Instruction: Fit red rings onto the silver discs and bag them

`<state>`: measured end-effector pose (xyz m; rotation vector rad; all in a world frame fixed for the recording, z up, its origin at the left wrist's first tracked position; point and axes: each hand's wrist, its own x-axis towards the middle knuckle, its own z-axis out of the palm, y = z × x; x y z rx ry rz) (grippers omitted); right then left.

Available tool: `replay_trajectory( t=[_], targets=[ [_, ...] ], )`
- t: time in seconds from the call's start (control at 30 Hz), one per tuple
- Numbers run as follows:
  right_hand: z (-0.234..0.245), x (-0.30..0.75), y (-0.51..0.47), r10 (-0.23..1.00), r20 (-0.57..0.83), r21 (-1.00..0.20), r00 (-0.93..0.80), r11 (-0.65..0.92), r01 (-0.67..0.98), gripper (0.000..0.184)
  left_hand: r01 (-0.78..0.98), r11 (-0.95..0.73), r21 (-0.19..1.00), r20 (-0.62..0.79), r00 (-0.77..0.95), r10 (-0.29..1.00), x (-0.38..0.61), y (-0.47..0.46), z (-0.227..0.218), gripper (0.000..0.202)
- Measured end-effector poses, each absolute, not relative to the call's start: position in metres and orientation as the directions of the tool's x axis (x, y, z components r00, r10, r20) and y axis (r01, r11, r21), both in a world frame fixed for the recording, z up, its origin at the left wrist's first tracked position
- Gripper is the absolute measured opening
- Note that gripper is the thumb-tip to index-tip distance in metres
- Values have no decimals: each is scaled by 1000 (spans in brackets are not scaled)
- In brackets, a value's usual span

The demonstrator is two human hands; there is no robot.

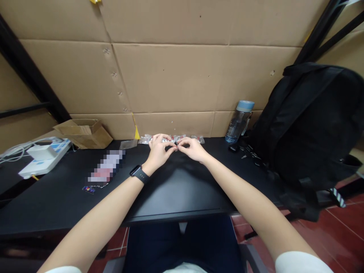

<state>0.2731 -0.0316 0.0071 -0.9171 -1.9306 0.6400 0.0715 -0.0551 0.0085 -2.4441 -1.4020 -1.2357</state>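
Observation:
My left hand [159, 151] and my right hand [192, 149] meet over the far middle of the black desk [176, 189]. Both pinch the same tiny part between their fingertips; it looks dark with a bit of red, too small to name. A black watch [139, 174] sits on my left wrist. Just behind the hands, a row of small clear plastic bags [173, 138] with red bits lies along the cardboard wall.
A clear water bottle [239, 122] with a blue cap stands at the back right beside a large black backpack [309, 129]. An open cardboard box [83, 132] and a white power strip [45, 157] sit at the left. A blurred flat item [106, 170] lies left of my arm.

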Motion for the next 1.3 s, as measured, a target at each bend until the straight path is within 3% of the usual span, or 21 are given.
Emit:
replay_trajectory(
  t=[0.2,0.53,0.73,0.87,1.13,1.3],
  targets=[
    [7,273,-31,772,480,-645,-416,632,430,10,677,-603,421,587,304,750,67,-48,8,37],
    [9,275,-37,724,472,-466,-502,689,555,6,630,-650,425,434,488,757,60,-41,0,29],
    [16,279,-41,645,494,-320,-583,758,568,12,688,-635,353,355,529,771,62,-43,4,26],
    [26,288,-40,648,519,-305,-558,750,587,9,675,-642,364,342,544,766,61,-42,7,28],
    [21,295,-36,652,350,-301,-673,758,578,6,690,-673,266,230,633,739,35,-34,7,65],
    [25,305,-33,651,204,-322,-731,750,578,6,754,-628,194,146,611,778,9,-16,3,46]
  ],
)
